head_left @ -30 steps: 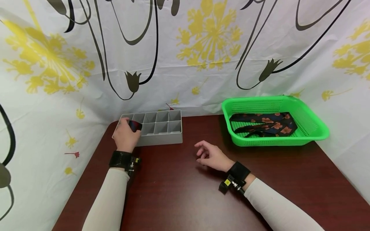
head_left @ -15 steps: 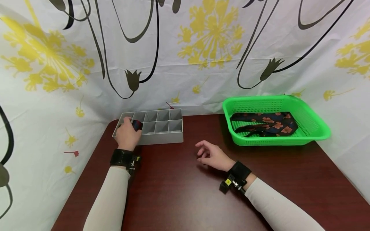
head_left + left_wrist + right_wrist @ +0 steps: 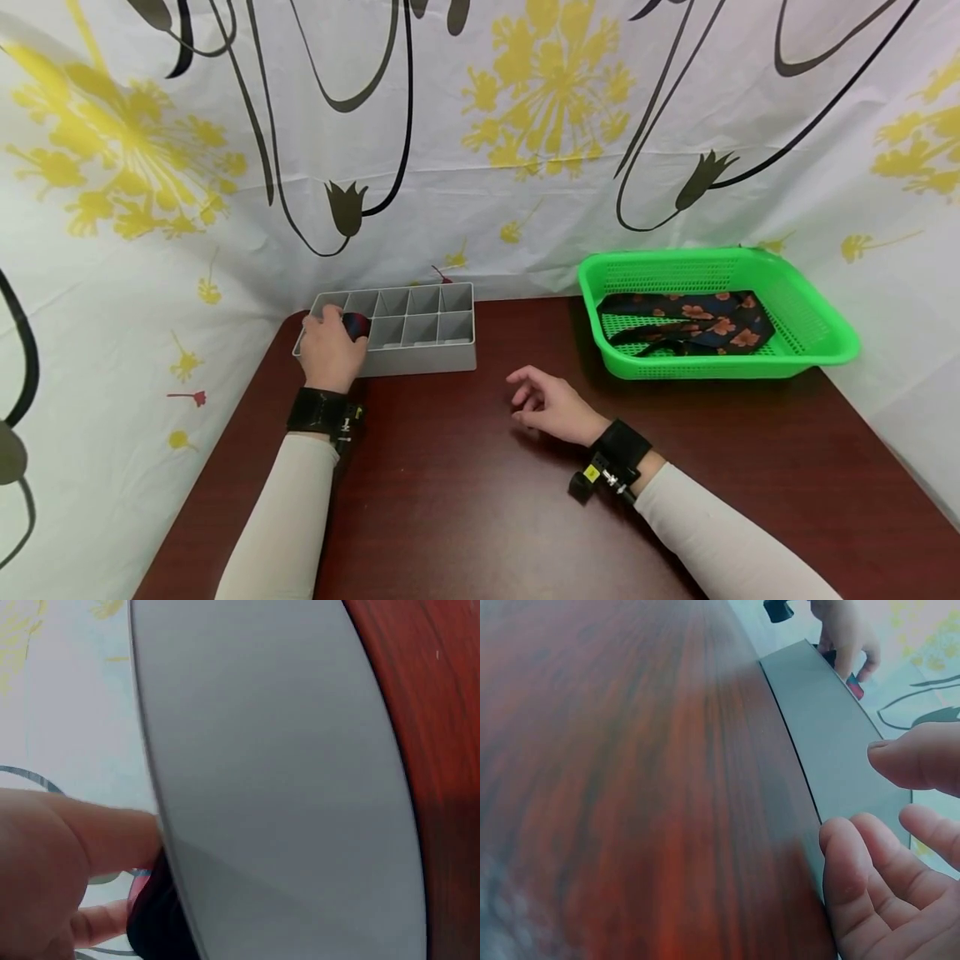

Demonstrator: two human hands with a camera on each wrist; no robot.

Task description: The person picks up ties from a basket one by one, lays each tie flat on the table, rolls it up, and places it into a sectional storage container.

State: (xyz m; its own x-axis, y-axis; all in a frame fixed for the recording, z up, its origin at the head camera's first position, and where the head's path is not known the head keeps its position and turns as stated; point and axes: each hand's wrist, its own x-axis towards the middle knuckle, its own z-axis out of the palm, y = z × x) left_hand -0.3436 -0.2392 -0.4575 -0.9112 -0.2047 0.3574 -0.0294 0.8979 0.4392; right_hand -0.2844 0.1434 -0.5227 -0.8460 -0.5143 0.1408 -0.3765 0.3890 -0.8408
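At the left end of the grey divided box (image 3: 420, 357), my left hand (image 3: 332, 354) grips a dark blue and red rolled necktie (image 3: 356, 325). The tie sits at the front-left compartments, and my fingers and palm hide much of it. In the left wrist view, the dark roll (image 3: 161, 919) shows between thumb and fingers, just past the box wall (image 3: 277, 750). My right hand (image 3: 558, 406) hovers over the table with loosely bent fingers and holds nothing. In the right wrist view, its thumb and fingers stand apart in front of the box.
A green basket (image 3: 712, 367) stands at the back right with a folded dark floral necktie (image 3: 723, 325) in it. Behind the brown table (image 3: 465, 483) hangs a white patterned curtain (image 3: 480, 200). Several box compartments to the right show bare bottoms.
My left hand has shifted very slightly at the box, and the rolled necktie has turned so more of its red side shows. The right hand has stayed in place.
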